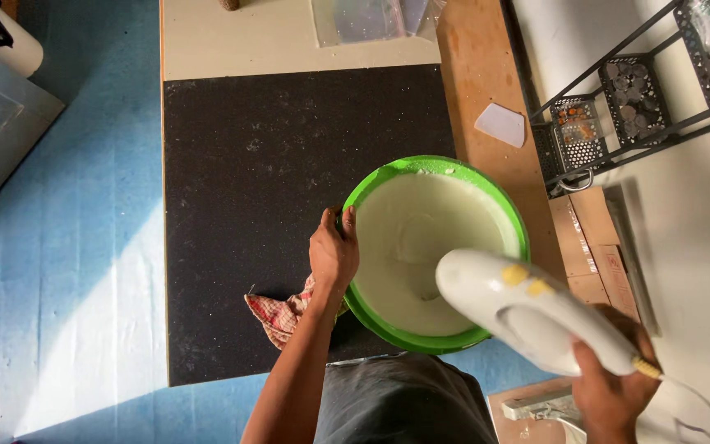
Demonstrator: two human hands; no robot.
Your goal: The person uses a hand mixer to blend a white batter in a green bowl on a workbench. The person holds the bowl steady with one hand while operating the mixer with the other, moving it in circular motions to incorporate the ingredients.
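Near edge, right: right hand (610,390) closed around the rear of a white electric hand mixer (527,308), wrist low at the frame bottom. Mixer body slants up and to the left, nose over the bowl; two yellow controls on top. Beaters hidden under the housing, cannot tell how deep they sit. White cord trails off near the right hand.

Near centre: dark grey apron or shirt (404,403) of the person, seen from above.

Left forearm runs from the near edge up and slightly right, elbow out of view. Left hand (334,251) curled over the left rim of the green bowl (371,185), fingers wrapped on the edge, thumb side toward the bowl's inside. Under the wrist, a red-and-white checked cloth (277,312) lies bunched, tucked against the bowl's near-left side.

Bowl sits at the right near part of a black speckled mat (256,181), overhanging onto the wooden worktop (478,74). Filled with pale cream batter (421,230), a hollow swirled at its middle.

Farther right: a white scraper (501,125) flat on the wood. Beyond it, a black wire rack (618,107) with small baskets of coins or tokens. Far edge: a clear plastic bag (371,18) on a pale board. Blue floor (67,271) to the left.
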